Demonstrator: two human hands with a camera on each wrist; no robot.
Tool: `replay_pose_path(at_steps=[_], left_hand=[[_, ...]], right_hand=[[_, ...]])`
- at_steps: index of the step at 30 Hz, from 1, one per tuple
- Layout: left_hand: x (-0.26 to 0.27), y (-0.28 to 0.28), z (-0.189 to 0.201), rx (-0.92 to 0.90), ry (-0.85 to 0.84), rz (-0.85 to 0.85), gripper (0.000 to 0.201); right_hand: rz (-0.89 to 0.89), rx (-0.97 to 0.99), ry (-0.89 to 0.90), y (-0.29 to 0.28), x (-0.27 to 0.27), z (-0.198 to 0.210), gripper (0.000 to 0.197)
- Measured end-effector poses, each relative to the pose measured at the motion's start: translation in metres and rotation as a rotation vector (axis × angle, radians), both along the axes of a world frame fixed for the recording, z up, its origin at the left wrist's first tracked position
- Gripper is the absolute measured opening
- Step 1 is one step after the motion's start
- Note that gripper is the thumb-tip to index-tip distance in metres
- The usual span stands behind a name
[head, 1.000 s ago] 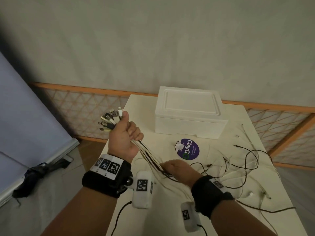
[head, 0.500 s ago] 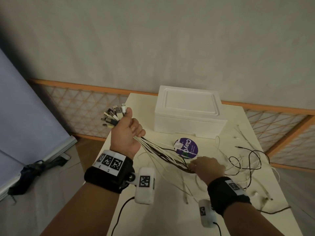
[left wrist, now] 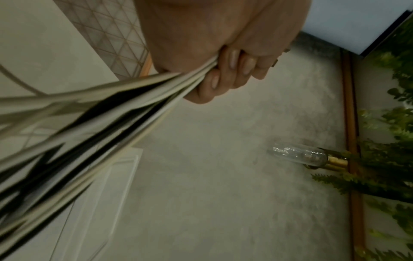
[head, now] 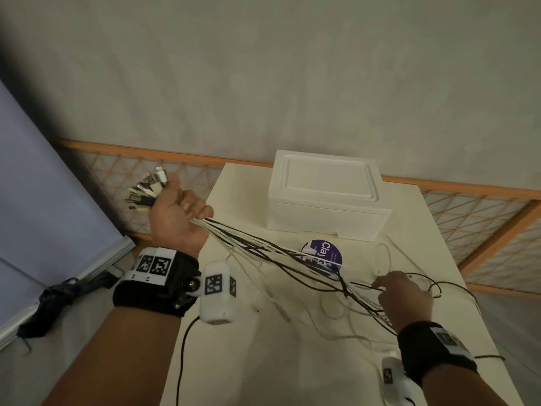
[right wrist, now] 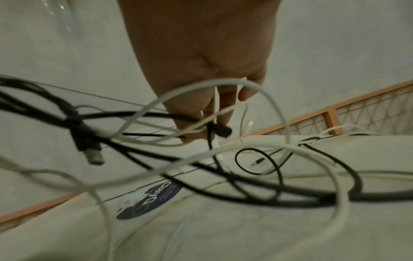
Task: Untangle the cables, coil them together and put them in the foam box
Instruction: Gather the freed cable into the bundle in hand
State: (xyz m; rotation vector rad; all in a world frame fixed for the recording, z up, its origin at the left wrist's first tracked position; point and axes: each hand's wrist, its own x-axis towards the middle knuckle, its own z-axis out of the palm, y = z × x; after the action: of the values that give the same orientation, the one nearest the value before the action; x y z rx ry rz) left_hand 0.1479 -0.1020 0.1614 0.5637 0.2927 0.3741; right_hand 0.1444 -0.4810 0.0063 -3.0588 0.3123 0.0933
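1. The table (head: 292, 361) fills the lower middle of the frame; bare top lies at the bottom, and the left hand (head: 175, 218) hangs past its left edge.
2. The box (head: 325, 197), lid on, sits at the far edge.
3. The left hand is fisted round black and white cables (head: 278, 253), plugs (head: 146, 190) fanned at upper left.
4. The right hand (head: 405, 300), at lower right, has its fingers (right wrist: 225, 106) curled through the strands; loose loops sprawl around it.

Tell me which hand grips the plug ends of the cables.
The left hand: the cables' plugs fan out above its fist. The right hand only runs along the strands lower down.
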Motion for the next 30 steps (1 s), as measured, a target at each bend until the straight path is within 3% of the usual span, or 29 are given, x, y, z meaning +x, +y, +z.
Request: replay_pose_path(at_steps=[3,5,6,8,10,12,13,16,18,21,23,25,27,30], left_hand=[[0.002,-0.003,0.000,0.036,-0.002,-0.025,0.055],[0.003,-0.007,0.000,0.020,-0.011,-0.043,0.055],[0.004,-0.007,0.000,0.011,-0.010,-0.049,0.055],[0.004,-0.010,0.001,0.019,-0.010,-0.056,0.054],[0.003,-0.016,0.004,0.044,-0.020,-0.061,0.052],[0.001,-0.023,0.009,0.057,-0.038,-0.069,0.050],[0.000,-0.023,0.013,0.054,-0.052,-0.073,0.049],[-0.004,-0.021,0.025,0.054,-0.083,-0.077,0.047],[-0.007,-0.019,0.026,0.079,-0.065,-0.053,0.048],[-0.011,-0.018,0.019,0.092,-0.043,-0.027,0.043],[-0.012,-0.011,0.022,0.072,-0.070,-0.025,0.043],[-0.012,0.003,0.034,0.048,-0.121,-0.013,0.044],[-0.012,0.018,0.048,0.052,-0.172,0.001,0.045],[-0.009,0.025,0.053,0.071,-0.177,0.015,0.047]], right_hand=[[0.002,0.033,0.167,-0.007,0.006,0.003,0.060],[0.015,0.109,0.284,-0.003,0.016,0.024,0.058],[0.050,0.147,0.236,0.004,0.021,0.039,0.046],[0.187,0.281,-0.106,0.030,0.022,0.067,0.022],[0.344,0.489,-0.376,0.071,0.012,0.092,0.017],[0.490,0.688,-0.194,0.108,0.002,0.093,0.031],[0.515,0.692,-0.048,0.121,0.002,0.081,0.037],[0.536,0.493,0.307,0.130,0.003,0.040,0.038],[0.495,0.368,0.434,0.126,0.007,0.025,0.035],[0.522,0.088,0.339,0.123,0.014,0.018,0.026],[0.434,-0.119,0.301,0.113,0.015,0.018,0.022],[0.389,-0.298,0.379,0.089,0.012,0.007,0.034],[0.329,-0.298,0.448,0.061,0.004,-0.003,0.056],[0.348,-0.270,0.417,0.034,-0.003,-0.006,0.060]])
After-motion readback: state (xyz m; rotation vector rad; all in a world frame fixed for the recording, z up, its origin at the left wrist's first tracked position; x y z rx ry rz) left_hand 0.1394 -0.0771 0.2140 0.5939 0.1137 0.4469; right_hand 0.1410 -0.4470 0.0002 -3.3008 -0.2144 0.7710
